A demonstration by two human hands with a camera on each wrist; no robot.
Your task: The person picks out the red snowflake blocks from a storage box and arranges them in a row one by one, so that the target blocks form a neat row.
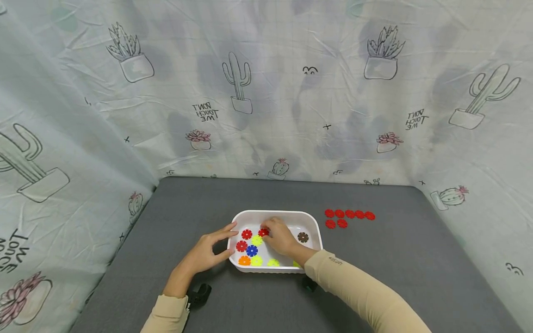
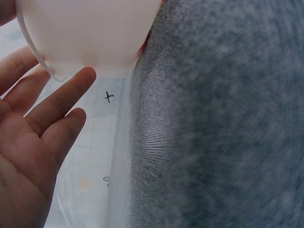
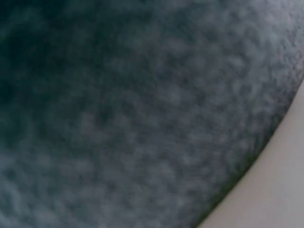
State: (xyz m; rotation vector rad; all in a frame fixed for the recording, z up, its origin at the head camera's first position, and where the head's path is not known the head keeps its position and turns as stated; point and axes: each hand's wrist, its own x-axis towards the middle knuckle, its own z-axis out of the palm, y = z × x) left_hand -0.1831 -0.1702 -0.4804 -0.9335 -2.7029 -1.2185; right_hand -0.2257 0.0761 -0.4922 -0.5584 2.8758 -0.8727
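A white tray point(image 1: 275, 214) sits mid-table and holds several flower-shaped discs: red point(image 1: 247, 234), yellow-green point(image 1: 257, 240), blue point(image 1: 251, 250), orange point(image 1: 244, 261) and brown point(image 1: 303, 237). My right hand point(image 1: 268, 232) reaches into the tray, its curled fingertips pinching a red disc point(image 1: 263, 232) that they partly hide. My left hand point(image 1: 229, 239) lies against the tray's left end with straight fingers. In the left wrist view those fingers point(image 2: 57, 109) touch the tray's white wall point(image 2: 90, 33). The right wrist view shows only blurred grey mat point(image 3: 142, 114) and a pale edge.
Several red discs point(image 1: 350, 214) lie in two rows on the grey mat point(image 1: 395, 259) right of the tray. Cactus-print cloth point(image 1: 266, 92) walls the table at the back and both sides. Small black wrist cameras point(image 1: 200, 293) hang below the sleeves.
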